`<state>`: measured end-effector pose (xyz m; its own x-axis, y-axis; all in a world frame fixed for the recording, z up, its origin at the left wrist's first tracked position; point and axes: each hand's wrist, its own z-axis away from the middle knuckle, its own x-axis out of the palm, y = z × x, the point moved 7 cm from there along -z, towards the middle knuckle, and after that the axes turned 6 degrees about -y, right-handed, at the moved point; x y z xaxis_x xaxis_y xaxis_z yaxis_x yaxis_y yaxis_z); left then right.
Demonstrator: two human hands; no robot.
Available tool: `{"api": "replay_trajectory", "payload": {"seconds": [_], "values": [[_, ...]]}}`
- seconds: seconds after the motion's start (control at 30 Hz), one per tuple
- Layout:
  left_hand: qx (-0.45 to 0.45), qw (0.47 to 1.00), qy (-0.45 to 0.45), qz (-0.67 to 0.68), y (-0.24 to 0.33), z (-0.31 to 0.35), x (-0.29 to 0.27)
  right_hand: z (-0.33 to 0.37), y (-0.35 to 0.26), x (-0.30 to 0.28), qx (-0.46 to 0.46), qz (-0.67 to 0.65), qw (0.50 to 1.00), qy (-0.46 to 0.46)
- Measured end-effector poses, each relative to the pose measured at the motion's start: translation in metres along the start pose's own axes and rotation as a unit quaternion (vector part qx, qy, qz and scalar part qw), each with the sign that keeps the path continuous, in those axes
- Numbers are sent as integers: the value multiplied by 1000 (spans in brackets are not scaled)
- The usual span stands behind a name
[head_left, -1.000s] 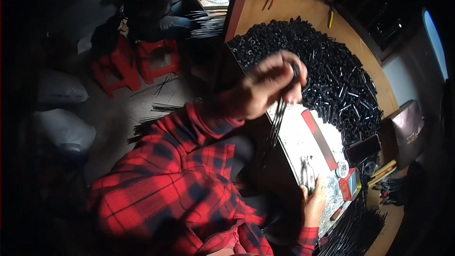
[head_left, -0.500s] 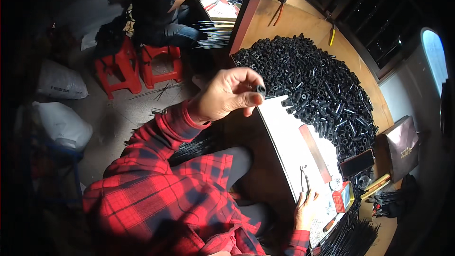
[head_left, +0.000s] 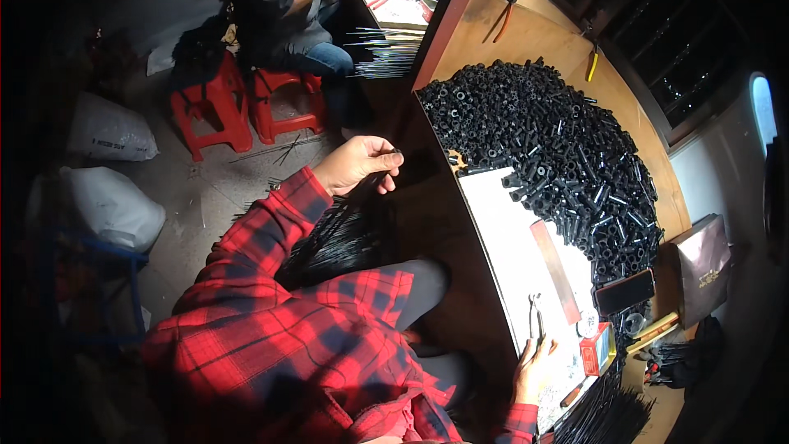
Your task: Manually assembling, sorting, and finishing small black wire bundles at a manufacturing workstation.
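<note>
My left hand [head_left: 362, 166] is raised over the floor left of the table, thumb and fingers closed in a pinch. A short black tube [head_left: 398, 153] shows only as a dark bit at its fingertips. My right hand [head_left: 537, 368] rests on the white work surface [head_left: 503, 238], fingers closed on the handles of metal pliers [head_left: 536, 312], whose jaws point away from me. Beyond the work surface lies a large heap of short black tubes [head_left: 542, 148]. Below my left hand is a bundle of thin black rods [head_left: 333, 238].
A brown strip [head_left: 555, 271], a red box [head_left: 593, 352] and a phone [head_left: 625, 292] lie near my right hand. Orange-handled pliers [head_left: 504, 20] hang on the wooden partition. Red stools [head_left: 212, 111] and white sacks [head_left: 119, 205] stand at left. A co-worker [head_left: 288, 16] sits at the far table.
My left hand has moved left and down, away from the heap, with the black tube in its fingertips. My right hand stays at the pliers. The view has shifted slightly.
</note>
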<state>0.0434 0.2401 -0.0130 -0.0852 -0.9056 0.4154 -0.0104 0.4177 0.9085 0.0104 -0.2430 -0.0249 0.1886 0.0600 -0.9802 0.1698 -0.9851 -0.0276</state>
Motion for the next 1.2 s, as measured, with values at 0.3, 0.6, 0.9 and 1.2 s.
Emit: {"api": "replay_trajectory", "payload": {"seconds": [0.3,0.6,0.9,1.2], "values": [[-32,999,13,-33,-23,8,-23,9,4,5,-3,45,999,1],[-24,992,50,-109,-15,10,-68,-13,-23,-10,-9,101,995,-19],[-104,977,11,-185,-61,-14,-40,-3,-7,7,-99,121,986,61],[-113,906,-1,-408,-154,-81,-124,8,1,-28,-22,-54,996,63]]}}
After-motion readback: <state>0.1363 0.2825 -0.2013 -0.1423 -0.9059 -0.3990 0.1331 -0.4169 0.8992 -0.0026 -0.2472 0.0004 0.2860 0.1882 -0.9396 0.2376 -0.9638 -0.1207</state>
